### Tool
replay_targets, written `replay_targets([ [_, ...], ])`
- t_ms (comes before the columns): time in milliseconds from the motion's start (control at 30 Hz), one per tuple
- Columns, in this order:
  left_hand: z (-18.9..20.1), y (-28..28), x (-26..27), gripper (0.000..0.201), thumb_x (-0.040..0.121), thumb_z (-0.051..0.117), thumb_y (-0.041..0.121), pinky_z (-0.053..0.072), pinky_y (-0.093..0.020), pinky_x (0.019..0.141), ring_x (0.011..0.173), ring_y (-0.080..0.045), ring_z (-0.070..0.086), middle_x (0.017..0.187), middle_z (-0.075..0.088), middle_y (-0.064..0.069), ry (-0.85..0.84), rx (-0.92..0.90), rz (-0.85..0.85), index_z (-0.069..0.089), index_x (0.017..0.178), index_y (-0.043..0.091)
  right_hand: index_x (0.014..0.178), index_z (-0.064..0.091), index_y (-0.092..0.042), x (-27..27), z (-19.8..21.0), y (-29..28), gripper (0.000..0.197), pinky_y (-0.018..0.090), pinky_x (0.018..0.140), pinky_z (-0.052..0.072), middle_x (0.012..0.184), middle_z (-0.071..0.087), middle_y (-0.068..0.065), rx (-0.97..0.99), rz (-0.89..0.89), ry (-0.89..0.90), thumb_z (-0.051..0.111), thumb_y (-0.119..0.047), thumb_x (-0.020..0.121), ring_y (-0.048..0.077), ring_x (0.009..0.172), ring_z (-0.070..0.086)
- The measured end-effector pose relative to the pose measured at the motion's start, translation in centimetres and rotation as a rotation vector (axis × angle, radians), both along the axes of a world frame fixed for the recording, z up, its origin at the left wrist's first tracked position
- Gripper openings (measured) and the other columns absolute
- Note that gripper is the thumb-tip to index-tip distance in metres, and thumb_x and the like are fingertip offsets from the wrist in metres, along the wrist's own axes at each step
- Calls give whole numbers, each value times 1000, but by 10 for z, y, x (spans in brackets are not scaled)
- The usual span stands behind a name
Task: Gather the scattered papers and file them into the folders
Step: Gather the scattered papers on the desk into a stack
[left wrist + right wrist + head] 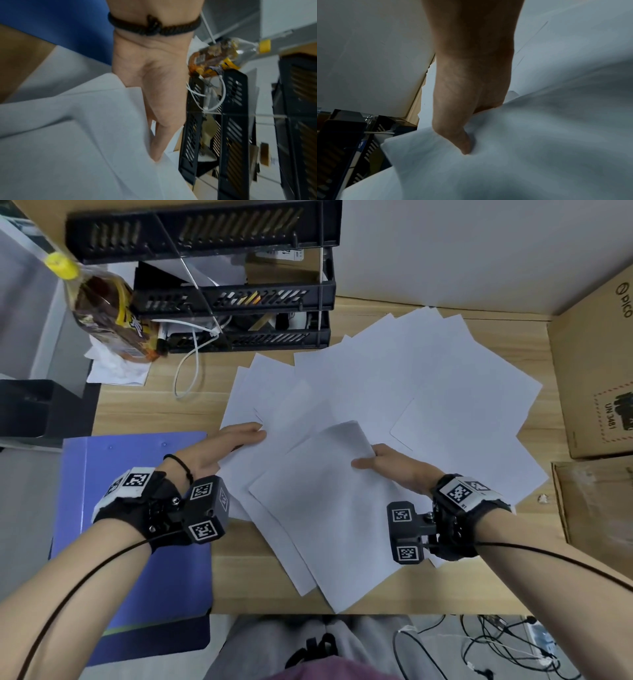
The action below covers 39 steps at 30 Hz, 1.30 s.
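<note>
Several white papers (428, 392) lie fanned out and overlapping on the wooden desk (164, 409). My right hand (368, 458) pinches the right edge of the top sheet (325, 491), thumb (464, 142) on top and fingers hidden beneath; that edge is lifted and curled. At the left side of the pile, my left hand (255, 434) grips the edge of the papers (68, 135), with the thumb (157, 148) pressed on them and the fingers hidden. A blue folder (137, 508) lies shut at the desk's front left, under my left wrist.
A black stacked letter tray (239, 299) stands at the back left, with a yellow-capped bottle (106, 313) and a white cable (191, 361) beside it. Cardboard boxes (596, 364) line the right side. A black box (41, 409) sits at far left.
</note>
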<state>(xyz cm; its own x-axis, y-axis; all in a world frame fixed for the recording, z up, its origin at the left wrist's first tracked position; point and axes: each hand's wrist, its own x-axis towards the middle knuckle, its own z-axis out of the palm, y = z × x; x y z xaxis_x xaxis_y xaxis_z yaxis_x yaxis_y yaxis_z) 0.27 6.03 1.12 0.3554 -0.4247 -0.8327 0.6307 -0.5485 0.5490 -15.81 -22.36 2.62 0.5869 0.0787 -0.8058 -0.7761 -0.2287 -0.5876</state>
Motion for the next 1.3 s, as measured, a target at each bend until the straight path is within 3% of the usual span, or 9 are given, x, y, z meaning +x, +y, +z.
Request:
replay_targets([
  [100,-1,1,-12,54,80,73,39,45,-37,102,120,-16,56,127,62,1,24,-37,83,57,129,24,90,60,-17,0,1,6,14,10,61,50,88,67,-3,30,-61,21,51,-11,99,8,73,64],
  [233,0,0,-21,42,77,75,28,52,-34,88,97,-24,65,112,66,-9,144,-240,144,64,114,14,117,61,-10,6,-4,21,27,31,97,49,115,68,7,45,-19,51,59,-25,95,22,102,66],
  [400,2,-2,-24,35,67,80,32,57,-29,73,84,-20,69,97,70,-5,133,-264,123,67,97,16,119,60,-4,9,-2,33,25,13,66,51,97,67,1,72,-21,20,47,-16,101,12,79,65],
  [500,-6,9,-25,43,63,85,33,56,-28,75,88,-18,69,99,71,-2,112,-206,142,69,100,18,120,61,-4,5,-4,32,26,15,66,54,99,69,3,85,-10,26,46,-16,102,11,77,68],
  [667,-24,45,-32,70,71,75,58,30,-36,114,127,-13,50,134,57,10,65,-47,143,56,129,25,125,58,-3,9,-8,33,29,25,76,53,111,67,12,42,29,13,43,-14,102,24,88,65],
  [867,-27,77,-56,98,31,95,46,58,-32,76,101,-20,69,117,69,-4,113,-130,277,63,121,23,111,62,-4,33,-13,40,24,50,95,52,112,67,23,-187,-8,-93,46,-15,96,37,100,66],
  [967,-31,87,-69,103,43,95,31,54,-44,92,116,-29,61,130,62,-10,119,-212,307,51,135,18,106,66,-13,47,-17,45,30,51,104,43,113,67,13,-274,63,-136,55,-31,84,35,115,59],
  [1200,-25,56,-88,50,72,81,24,52,-33,92,108,-15,65,115,70,8,-94,-80,235,62,117,33,120,62,-2,51,-13,64,28,40,91,52,116,69,19,-60,103,-46,51,-12,96,29,94,67],
  [1300,-15,48,-71,35,81,75,18,54,-21,78,94,-3,69,100,73,17,-99,-80,95,64,110,33,124,60,-5,47,-13,58,29,34,85,54,117,69,14,-26,53,-46,55,-13,96,27,98,67],
])
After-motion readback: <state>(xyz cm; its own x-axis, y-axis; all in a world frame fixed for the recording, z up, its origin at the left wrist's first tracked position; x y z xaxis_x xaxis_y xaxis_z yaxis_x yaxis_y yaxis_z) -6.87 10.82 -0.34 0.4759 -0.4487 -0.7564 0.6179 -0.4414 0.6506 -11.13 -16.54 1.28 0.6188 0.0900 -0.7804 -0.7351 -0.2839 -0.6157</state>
